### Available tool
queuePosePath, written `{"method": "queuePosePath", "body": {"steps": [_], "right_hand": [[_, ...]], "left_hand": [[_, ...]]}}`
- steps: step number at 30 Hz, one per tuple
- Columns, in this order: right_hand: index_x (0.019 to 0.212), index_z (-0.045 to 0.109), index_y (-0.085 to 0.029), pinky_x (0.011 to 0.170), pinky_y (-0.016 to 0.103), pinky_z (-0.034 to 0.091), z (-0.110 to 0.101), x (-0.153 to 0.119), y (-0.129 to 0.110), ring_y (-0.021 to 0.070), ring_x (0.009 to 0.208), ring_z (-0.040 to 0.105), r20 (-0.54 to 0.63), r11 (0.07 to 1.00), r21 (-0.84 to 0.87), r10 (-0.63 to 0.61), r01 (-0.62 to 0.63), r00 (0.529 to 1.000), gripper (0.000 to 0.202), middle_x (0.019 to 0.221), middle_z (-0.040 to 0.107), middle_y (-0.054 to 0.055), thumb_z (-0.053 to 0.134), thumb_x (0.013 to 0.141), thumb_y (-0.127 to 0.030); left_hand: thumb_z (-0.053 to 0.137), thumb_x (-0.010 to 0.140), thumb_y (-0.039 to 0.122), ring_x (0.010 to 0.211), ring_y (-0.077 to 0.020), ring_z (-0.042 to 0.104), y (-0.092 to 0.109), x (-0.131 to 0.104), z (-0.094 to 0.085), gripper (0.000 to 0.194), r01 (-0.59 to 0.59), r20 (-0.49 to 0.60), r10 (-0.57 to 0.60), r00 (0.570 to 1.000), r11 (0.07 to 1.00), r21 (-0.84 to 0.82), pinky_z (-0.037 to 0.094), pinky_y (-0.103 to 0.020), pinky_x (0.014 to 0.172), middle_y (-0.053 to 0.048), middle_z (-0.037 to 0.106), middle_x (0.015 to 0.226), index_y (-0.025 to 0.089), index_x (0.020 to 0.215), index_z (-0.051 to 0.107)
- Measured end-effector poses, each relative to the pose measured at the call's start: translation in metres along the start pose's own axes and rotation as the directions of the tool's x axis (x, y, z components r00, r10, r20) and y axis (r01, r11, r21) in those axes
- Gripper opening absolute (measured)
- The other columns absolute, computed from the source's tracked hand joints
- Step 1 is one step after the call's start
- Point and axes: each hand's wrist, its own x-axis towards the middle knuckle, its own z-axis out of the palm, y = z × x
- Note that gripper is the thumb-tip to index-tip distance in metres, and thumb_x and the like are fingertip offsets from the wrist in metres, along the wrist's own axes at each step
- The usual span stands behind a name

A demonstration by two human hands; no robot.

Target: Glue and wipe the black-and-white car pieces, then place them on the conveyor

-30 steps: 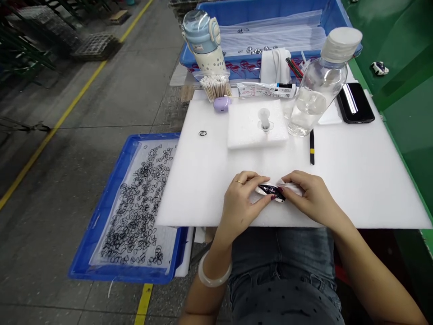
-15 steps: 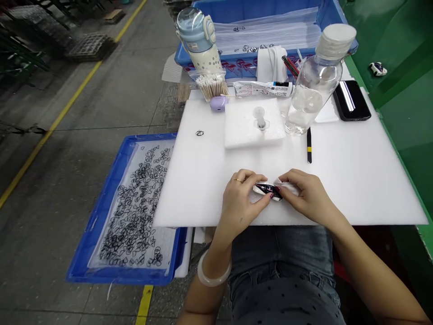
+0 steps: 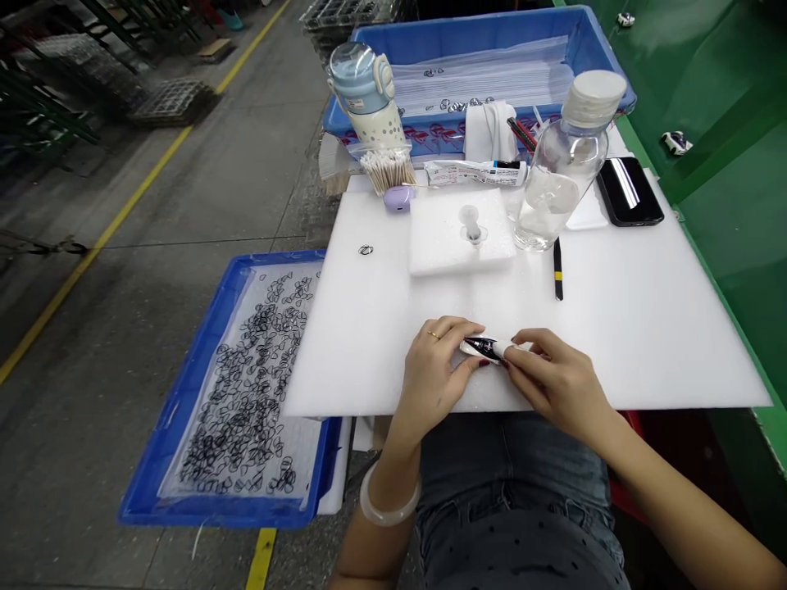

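My left hand (image 3: 432, 369) grips a small glossy white-and-black piece, which looks like a toy car (image 3: 479, 347), thumb and fingers pinched around its left end. It is held low over the front of the white foam board (image 3: 652, 344). My right hand (image 3: 558, 381) is closed on a white cloth (image 3: 502, 350) that covers a fingertip and presses against the piece's right end. Fingers hide parts of the piece. Beyond my hands, a syringe (image 3: 472, 229) stands upright in a white foam block (image 3: 430, 254). Black tweezers with a yellow band (image 3: 557, 274) lie on the board.
A clear bottle (image 3: 547, 201), phone (image 3: 630, 192), tube (image 3: 473, 173), cotton swabs (image 3: 388, 170), purple case (image 3: 398, 198) and drink bottle (image 3: 370, 98) line the back. Thin black rings fill a low blue tray (image 3: 230, 274) at left. A blue bin (image 3: 470, 33) stands behind.
My right hand has shifted its grip, and the white cloth now shows wrapped over a fingertip on the piece. My left hand keeps its hold. The camera view has tilted slightly.
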Motion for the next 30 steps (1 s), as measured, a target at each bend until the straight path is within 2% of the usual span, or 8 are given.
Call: {"method": "queuePosePath", "body": {"steps": [3,5,7,12,17,21,27,30], "right_hand": [[0.095,0.068,-0.014,0.054,0.026,0.047,-0.002,0.000,-0.007,0.0130,0.066,0.058,0.075,0.996,-0.063,-0.063,0.068,0.995,0.016,0.097,0.063,0.010,0.052,0.096,-0.017],[0.095,0.068,-0.014,0.051,0.025,0.045,-0.011,0.002,-0.006,0.0116,0.063,0.057,0.183,0.993,-0.014,-0.117,0.121,0.976,0.019,0.097,0.063,0.010,0.050,0.098,-0.019],[0.100,0.069,-0.014,0.052,0.025,0.046,-0.024,0.008,0.002,0.0111,0.063,0.056,0.223,0.992,0.003,-0.123,0.125,0.967,0.020,0.101,0.064,0.010,0.050,0.098,-0.019],[0.103,0.071,-0.012,0.073,0.040,0.048,-0.048,0.026,0.022,0.0298,0.095,0.061,0.015,0.918,-0.395,-0.030,0.033,0.999,0.019,0.116,0.064,0.019,0.061,0.094,-0.025],[0.100,0.070,-0.018,0.077,0.039,0.043,-0.027,0.025,0.012,0.0242,0.090,0.062,0.070,0.955,-0.267,-0.114,0.129,0.991,0.017,0.103,0.071,0.008,0.067,0.091,-0.033],[0.099,0.068,-0.017,0.076,0.036,0.042,-0.009,0.022,0.009,0.0220,0.086,0.062,0.065,0.964,-0.223,-0.134,0.146,0.989,0.012,0.099,0.071,0.007,0.066,0.091,-0.025],[0.101,0.067,-0.015,0.074,0.036,0.046,-0.006,0.021,0.010,0.0206,0.080,0.061,0.041,0.949,-0.229,-0.211,0.215,0.977,0.011,0.093,0.071,0.009,0.058,0.094,-0.017],[0.110,0.065,-0.016,0.075,0.038,0.050,-0.009,0.016,0.013,0.0228,0.086,0.063,0.126,0.975,-0.124,-0.169,0.185,0.978,0.018,0.100,0.071,0.010,0.057,0.095,-0.019]], "left_hand": [[0.073,0.083,0.010,0.105,-0.0228,0.058,0.001,0.000,0.000,0.031,-0.001,0.001,0.001,1.000,1.000,-0.005,0.048,-0.040,0.095,-0.002,0.068,0.110,0.022,0.111,0.066],[0.073,0.083,0.011,0.105,-0.0231,0.058,0.001,0.000,0.000,0.030,-0.007,-0.009,0.007,1.000,1.000,0.001,0.048,-0.041,0.094,-0.002,0.069,0.110,0.022,0.110,0.066],[0.073,0.084,0.014,0.103,-0.0236,0.059,0.001,-0.001,0.001,0.028,-0.016,-0.026,0.016,1.000,1.000,0.014,0.049,-0.041,0.093,-0.002,0.070,0.109,0.022,0.110,0.067],[0.066,0.092,0.021,0.103,-0.0243,0.059,0.001,-0.003,0.003,0.021,-0.032,-0.052,0.032,0.998,0.999,0.015,0.050,-0.041,0.090,-0.004,0.071,0.111,0.022,0.113,0.068],[0.060,0.096,0.026,0.102,-0.0240,0.059,0.002,-0.003,0.003,0.020,-0.026,-0.052,0.027,0.998,1.000,0.017,0.050,-0.041,0.089,-0.004,0.072,0.110,0.022,0.113,0.069],[0.059,0.096,0.025,0.101,-0.0231,0.059,0.002,-0.003,0.003,0.020,-0.031,-0.057,0.033,0.998,0.999,0.028,0.050,-0.040,0.089,-0.004,0.071,0.110,0.021,0.114,0.069],[0.059,0.096,0.027,0.101,-0.0243,0.060,0.002,-0.003,0.004,0.020,-0.029,-0.059,0.030,0.998,0.999,0.030,0.050,-0.042,0.089,-0.004,0.072,0.109,0.021,0.113,0.069],[0.062,0.094,0.025,0.101,-0.0243,0.060,0.000,-0.003,0.003,0.020,-0.032,-0.054,0.032,0.998,0.999,0.013,0.050,-0.042,0.090,-0.004,0.071,0.109,0.022,0.113,0.069]]}}
